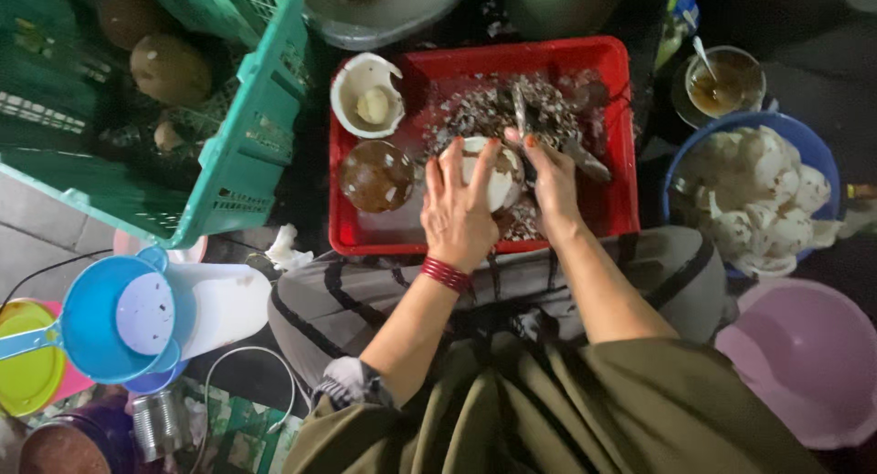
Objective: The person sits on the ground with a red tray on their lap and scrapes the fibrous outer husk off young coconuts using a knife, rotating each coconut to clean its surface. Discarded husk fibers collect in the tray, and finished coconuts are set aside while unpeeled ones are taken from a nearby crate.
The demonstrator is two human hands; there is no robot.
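My left hand (pixel 457 205) lies over a white half coconut (pixel 498 177) and holds it above a red plastic tray (pixel 621 163). My right hand (pixel 551 177) grips a knife (pixel 522 118) whose blade points away from me, against the coconut's far side. Dark shell shavings (pixel 475 113) cover the tray's middle. A broken coconut half with white flesh (pixel 367 95) and a brown shell half (pixel 376 175) sit at the tray's left. Red bangles (pixel 445 273) circle my left wrist.
A green crate (pixel 247 136) with whole brown coconuts (pixel 170 68) stands left. A blue bowl (pixel 795 131) of peeled white coconut pieces is right, a pink basin (pixel 808 360) below it. A blue scoop (pixel 100 314) on a white jug lies lower left. A cup with a spoon (pixel 724 77) is upper right.
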